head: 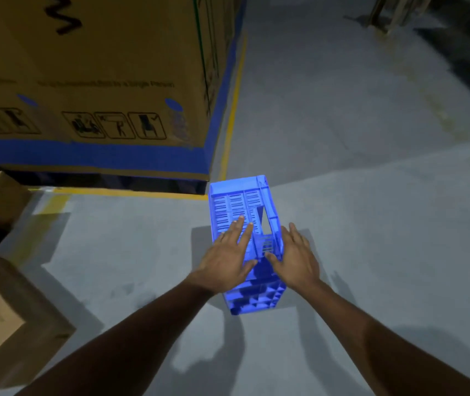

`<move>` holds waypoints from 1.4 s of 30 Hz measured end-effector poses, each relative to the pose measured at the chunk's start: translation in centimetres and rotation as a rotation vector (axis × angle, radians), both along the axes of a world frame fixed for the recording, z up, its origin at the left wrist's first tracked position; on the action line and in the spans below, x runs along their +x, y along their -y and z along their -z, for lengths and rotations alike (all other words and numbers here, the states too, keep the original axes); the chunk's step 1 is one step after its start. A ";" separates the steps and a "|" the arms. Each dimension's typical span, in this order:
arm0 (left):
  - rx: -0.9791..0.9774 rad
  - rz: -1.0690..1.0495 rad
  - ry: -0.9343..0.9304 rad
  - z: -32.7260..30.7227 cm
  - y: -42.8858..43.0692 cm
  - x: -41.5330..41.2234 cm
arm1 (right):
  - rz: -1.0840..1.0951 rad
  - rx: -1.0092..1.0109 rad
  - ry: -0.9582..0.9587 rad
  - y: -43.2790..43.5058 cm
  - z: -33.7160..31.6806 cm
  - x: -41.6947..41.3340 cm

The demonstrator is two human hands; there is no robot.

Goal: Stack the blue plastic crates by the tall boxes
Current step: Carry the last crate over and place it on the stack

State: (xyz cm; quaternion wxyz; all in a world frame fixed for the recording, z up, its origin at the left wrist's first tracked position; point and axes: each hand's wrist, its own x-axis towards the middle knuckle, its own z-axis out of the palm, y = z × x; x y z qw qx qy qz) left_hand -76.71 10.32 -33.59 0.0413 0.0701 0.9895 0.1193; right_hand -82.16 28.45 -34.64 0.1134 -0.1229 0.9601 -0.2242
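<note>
Head-camera view, looking down at a person's two bare arms reaching forward over a grey concrete floor [342, 252]. Both hands are spread wide with fingers [245, 232] extended, closed on nothing. The left hand [225, 261] lies flat over the slotted upper face of a blue plastic crate [239, 204], fingertips on or just above it; contact cannot be told for certain. The right hand [296, 258] hovers at the crate's right edge, thumb pointing inward toward the left hand.

The crate stands on the floor directly ahead. Ribbed blue plastic shows below the hands at its near end, which may be a second crate beneath the first; the blur makes this unclear. Its far end sits just beside the corner of a tall cardboard box [99, 81] printed with handling pictograms and a blue band near its base. A yellow floor line [232, 115] runs along that box. Smaller brown cartons [5, 324] sit at the left edge.

The step in hand looks like settling or gripping the crate. To do it well, each hand should likely take an opposite side rim, keeping the crate level and its edges squared, close to the tall box without knocking it.
</note>
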 end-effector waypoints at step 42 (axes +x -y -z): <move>-0.142 0.354 -0.547 -47.5 1.2 7.3 | -0.210 0.408 -0.472 -12.4 -52.2 8.8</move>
